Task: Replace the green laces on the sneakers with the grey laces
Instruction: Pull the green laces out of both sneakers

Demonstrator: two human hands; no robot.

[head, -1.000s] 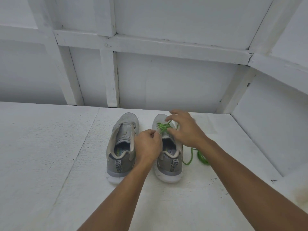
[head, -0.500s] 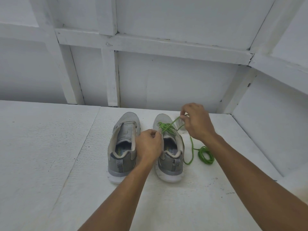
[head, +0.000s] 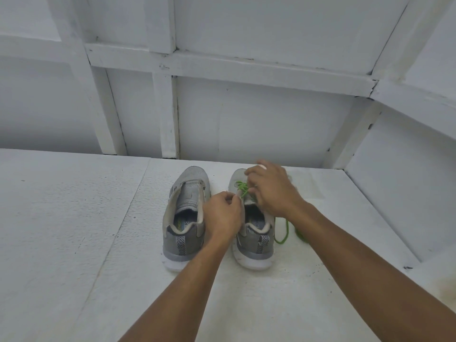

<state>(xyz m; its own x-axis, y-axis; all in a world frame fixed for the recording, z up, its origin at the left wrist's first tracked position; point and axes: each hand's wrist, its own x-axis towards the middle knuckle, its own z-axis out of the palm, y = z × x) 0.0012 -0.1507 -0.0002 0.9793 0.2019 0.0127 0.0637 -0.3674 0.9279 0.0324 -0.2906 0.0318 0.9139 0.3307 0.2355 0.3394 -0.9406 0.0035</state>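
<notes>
1 green lace (head: 243, 189) in right sneaker (head: 255, 250)

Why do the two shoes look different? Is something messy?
Yes. The left shoe has no lace, so its tongue lies bare. The right shoe has a green lace only near the toe, half undone, with the left hand and right hand pinching it. More green lace trails loose on the table beside it.

Wide white surface (head: 74, 218) left of sneakers (head: 187, 193); walls (head: 246, 124) close behind, right.
</notes>
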